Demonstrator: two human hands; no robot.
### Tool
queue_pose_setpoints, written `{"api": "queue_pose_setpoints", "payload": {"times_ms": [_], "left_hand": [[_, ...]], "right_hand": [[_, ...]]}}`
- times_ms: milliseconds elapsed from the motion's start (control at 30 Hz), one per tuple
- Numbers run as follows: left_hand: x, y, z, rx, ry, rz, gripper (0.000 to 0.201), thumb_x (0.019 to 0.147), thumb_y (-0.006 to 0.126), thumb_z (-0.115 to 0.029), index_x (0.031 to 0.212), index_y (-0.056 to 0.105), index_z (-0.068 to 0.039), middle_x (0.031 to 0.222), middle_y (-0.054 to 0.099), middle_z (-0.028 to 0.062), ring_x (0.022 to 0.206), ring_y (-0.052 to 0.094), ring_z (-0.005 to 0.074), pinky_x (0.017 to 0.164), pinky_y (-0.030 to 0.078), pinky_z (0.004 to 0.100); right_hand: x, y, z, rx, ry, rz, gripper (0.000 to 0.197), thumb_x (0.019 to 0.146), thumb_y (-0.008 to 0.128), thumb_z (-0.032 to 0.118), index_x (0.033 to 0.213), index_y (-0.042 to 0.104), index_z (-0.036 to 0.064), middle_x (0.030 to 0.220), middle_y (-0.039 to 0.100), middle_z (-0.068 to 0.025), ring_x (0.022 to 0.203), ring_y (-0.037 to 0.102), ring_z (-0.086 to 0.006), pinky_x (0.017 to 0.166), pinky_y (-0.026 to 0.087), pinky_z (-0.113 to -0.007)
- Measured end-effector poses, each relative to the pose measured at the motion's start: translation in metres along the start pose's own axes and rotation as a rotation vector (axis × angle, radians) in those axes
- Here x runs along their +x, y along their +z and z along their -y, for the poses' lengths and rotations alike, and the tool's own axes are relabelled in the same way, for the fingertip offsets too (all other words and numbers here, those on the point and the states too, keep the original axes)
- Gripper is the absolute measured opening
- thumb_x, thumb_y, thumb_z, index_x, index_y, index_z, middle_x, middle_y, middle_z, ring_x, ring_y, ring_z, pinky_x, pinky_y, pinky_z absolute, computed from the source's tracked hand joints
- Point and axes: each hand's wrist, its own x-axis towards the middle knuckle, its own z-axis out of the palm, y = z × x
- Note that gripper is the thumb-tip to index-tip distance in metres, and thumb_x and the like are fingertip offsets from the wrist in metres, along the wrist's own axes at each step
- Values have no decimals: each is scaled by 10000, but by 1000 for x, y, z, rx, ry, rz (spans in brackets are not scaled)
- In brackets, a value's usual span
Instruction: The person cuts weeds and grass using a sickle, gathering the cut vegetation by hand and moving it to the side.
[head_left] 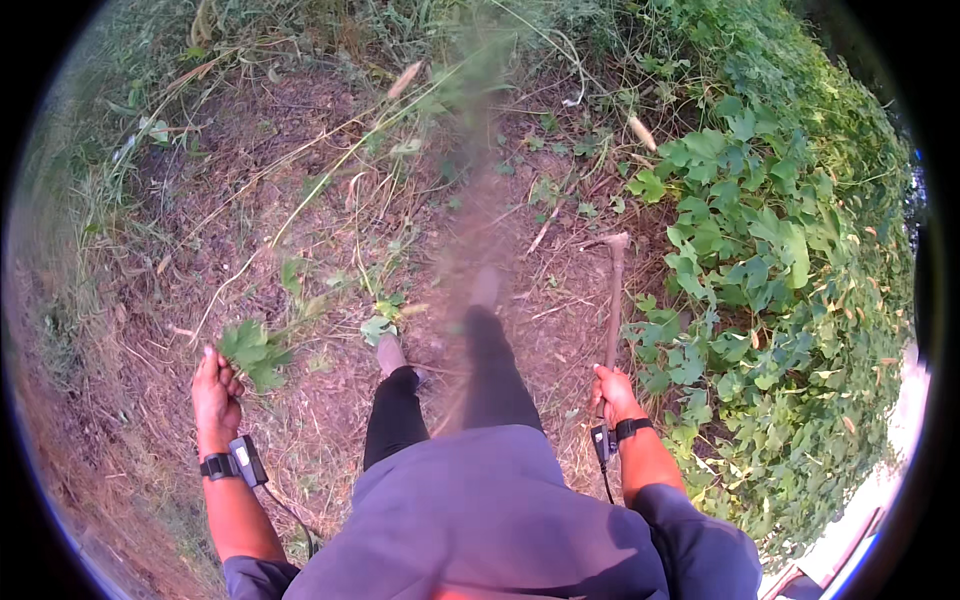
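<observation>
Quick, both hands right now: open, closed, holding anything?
Left hand: fingers partly curled beside green leaves; whether it grips them cannot be told.
Right hand: closed, holding a wooden-handled tool.

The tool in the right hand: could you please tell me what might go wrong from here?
The tool has its head turned toward the side where the legs are, so a careless swing could strike one. It also lies close to the leafy vines, which might snag it. Loose stems lie on the ground near the left shoe and could trip the person.
</observation>
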Motion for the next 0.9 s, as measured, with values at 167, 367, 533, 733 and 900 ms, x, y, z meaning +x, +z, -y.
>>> {"api": "queue_pose_setpoints", "payload": {"times_ms": [167, 367, 533, 733, 900], "left_hand": [[-115, -386, 74, -48, -42, -757, 381, 1014, 468, -492, 764, 434, -207, 567, 330, -86, 451, 278, 85, 427, 255, 264], [-406, -602, 180, -151, -343, -1341, 303, 979, 503, -408, 794, 443, -176, 578, 369, -65, 477, 357, 98, 425, 302, 269], [-391, -519, 255, -226, -561, -1275, 267, 977, 497, -369, 797, 463, -174, 580, 389, -61, 491, 388, 96, 432, 319, 265], [-237, -394, 244, -122, -498, -856, 229, 975, 489, -321, 801, 487, -172, 583, 412, -57, 508, 424, 93, 440, 340, 259], [-102, -239, 153, 211, -250, -376, 522, 938, 562, -205, 1430, 436, -85, 1131, 618, 47, 810, 605, 130, 563, 460, 229]], "right_hand": [[12, 32, -2, -54, -81, 38, 178, 970, 572, 172, 902, 427, 94, 574, 424, 0, 440, 405, -133, 403, 347, -305], [-30, 89, 11, -111, -68, 55, 187, 966, 589, 192, 894, 437, 109, 569, 417, 11, 424, 391, -115, 387, 332, -291], [-36, 109, 8, -170, -119, 92, 210, 965, 587, 190, 831, 444, 116, 559, 416, 18, 426, 394, -104, 382, 333, -277], [-45, 93, -3, -58, -127, 181, 184, 956, 611, 157, 912, 454, 72, 574, 439, 6, 438, 409, -108, 380, 337, -287], [-39, 46, -8, -7, -159, 160, 201, 937, 620, 146, 980, 448, 49, 578, 446, 1, 445, 420, -117, 381, 333, -295]]}}
